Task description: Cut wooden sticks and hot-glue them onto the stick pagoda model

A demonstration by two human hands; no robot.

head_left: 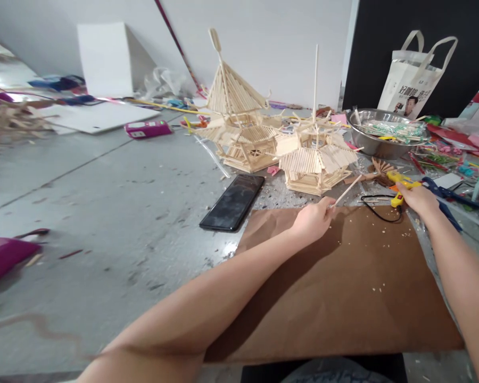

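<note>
A thin pale wooden stick (348, 190) and a yellow plastic glue gun (397, 176) are being held above a grey surface (104, 207).
The stick is being pinched in the closed fingers of the left hand (313, 219), near a pale stick-built pavilion model (317, 162); the glue gun is being gripped by the right hand's (420, 200) fingers, beyond a brown paper sheet (363, 298).

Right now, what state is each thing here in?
Left hand: closed on a thin stick
Right hand: closed on the yellow glue gun
Phone: flat, screen dark
Metal bowl: holding assorted bits
Bag: standing, handles up
Brown sheet: spread flat, small bits on it
Taller model: peaked roof on
Shorter model: no peaked roof, rod upright
</note>
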